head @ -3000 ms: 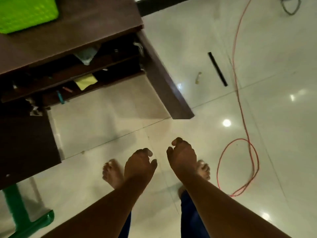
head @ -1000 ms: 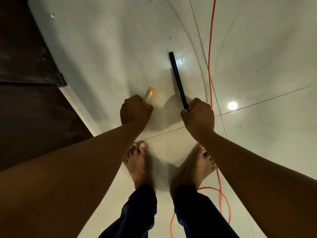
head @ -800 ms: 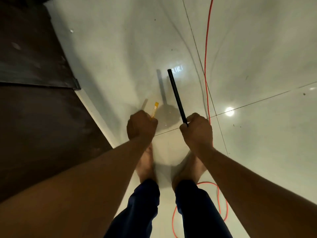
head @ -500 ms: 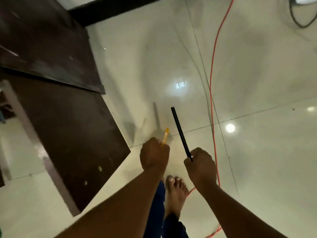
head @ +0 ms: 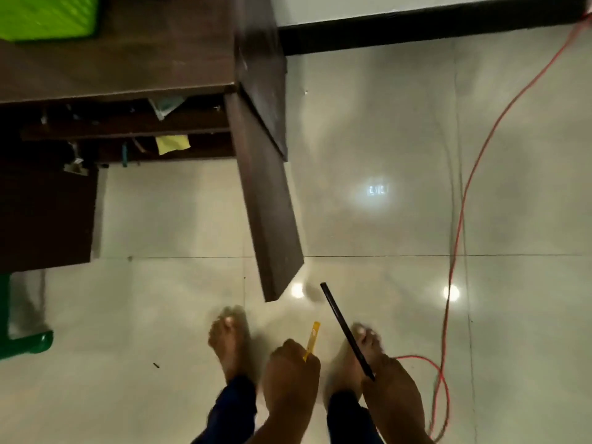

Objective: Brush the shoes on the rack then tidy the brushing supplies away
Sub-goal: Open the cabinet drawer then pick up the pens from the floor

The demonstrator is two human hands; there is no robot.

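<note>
Underfoot, the pale glossy tiled floor (head: 368,139) fills most of the view, with round light reflections on it. A dark brown wooden surface (head: 128,59) takes up the upper left, and one of its side panels (head: 266,200) slants down toward the middle of the frame. On top of the surface, at the top left corner, sits a bright green basket (head: 48,16). Under the surface, dark shelves hold small clutter, among it a yellow piece of paper (head: 172,143). A black skirting strip (head: 416,30) runs along the wall at the top right. A red cable (head: 461,219) trails down the right side of the floor and loops near the person's right foot. A green plastic leg (head: 22,342) shows at the lower left edge.

The person stands barefoot in dark blue trousers, both arms reaching forward and down. The right hand (head: 389,378) is curled round the lower end of a long thin black stick (head: 344,326), which angles up and left from the fist, above the right foot. The left hand (head: 290,366) is closed round a small yellow stick-like item (head: 312,339), whose upper part pokes up out of the fist; what it is cannot be told. The two hands are near each other, apart, both held above the floor.
</note>
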